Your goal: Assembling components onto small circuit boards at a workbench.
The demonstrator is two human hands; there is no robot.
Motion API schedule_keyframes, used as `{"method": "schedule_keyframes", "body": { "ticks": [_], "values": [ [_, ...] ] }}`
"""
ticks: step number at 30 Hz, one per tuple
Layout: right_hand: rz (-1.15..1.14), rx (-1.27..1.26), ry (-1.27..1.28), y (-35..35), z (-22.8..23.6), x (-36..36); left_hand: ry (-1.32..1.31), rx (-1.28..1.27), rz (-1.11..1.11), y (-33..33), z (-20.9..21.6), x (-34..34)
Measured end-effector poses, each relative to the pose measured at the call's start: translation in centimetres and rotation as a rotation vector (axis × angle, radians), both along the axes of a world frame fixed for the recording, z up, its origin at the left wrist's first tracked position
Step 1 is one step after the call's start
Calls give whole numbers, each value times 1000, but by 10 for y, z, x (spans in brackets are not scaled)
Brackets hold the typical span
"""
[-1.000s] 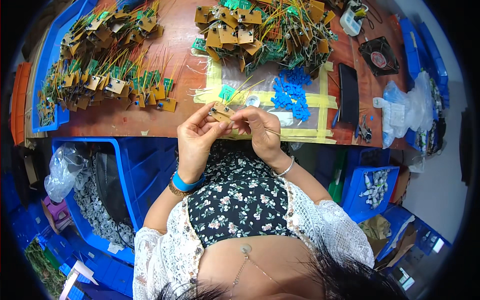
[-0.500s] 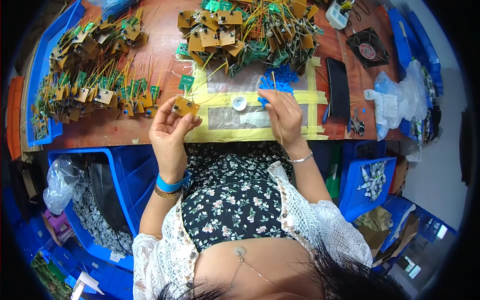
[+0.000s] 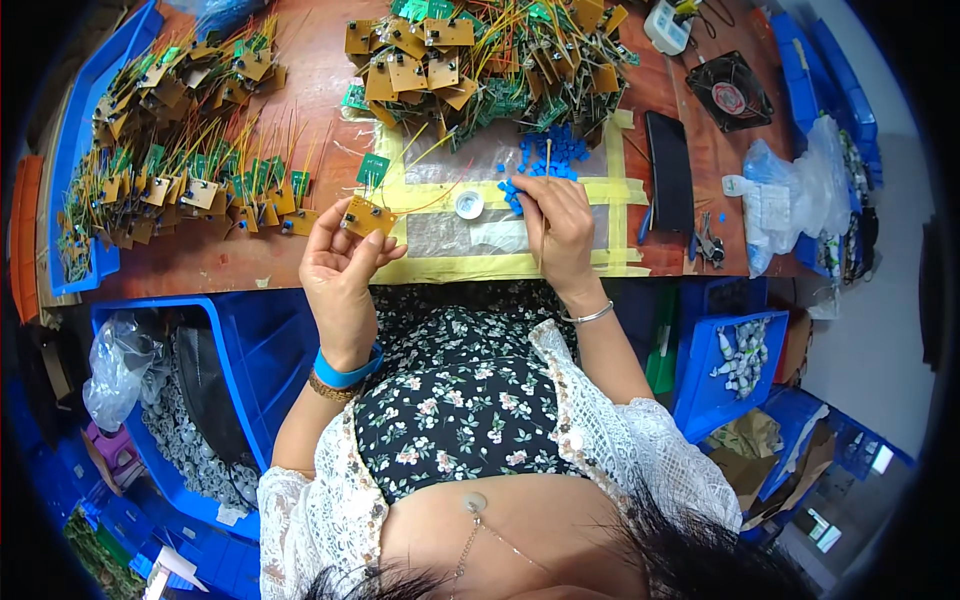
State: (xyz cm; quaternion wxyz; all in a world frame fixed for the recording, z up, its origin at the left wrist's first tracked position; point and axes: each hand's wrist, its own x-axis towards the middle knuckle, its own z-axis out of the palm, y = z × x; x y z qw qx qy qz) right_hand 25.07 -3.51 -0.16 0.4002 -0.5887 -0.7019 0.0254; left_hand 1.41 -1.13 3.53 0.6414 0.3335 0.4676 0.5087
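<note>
In my left hand I pinch a small brown circuit board with black parts on it. Thin wires link it to a green circuit board that rests just beyond. My right hand is closed round a thin, light-coloured stick, which points away from me. Its thumb and forefinger are at the near edge of a pile of small blue caps; whether they grip one is hard to see. Between my hands a round white lid-like dish stands on the yellow-taped mat.
Wired boards are heaped at the back and fill a blue tray at the left. Rightward lie a black phone-like slab, pliers, a fan and plastic bags. Blue bins flank my lap.
The stick in my right hand has swung from a slant to nearly upright, and its fingers have shifted slightly left among the blue caps. My left hand keeps its pinch on the brown board.
</note>
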Motion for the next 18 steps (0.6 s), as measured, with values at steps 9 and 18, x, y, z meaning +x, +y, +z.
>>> {"method": "schedule_keyframes", "body": {
  "ticks": [9,18],
  "values": [
    [-92,7,-104,13,-3,-12,-8,5,8,-4,3,3],
    [-55,-11,-47,14,3,-13,-20,21,-26,-6,2,4]
  ]
}}
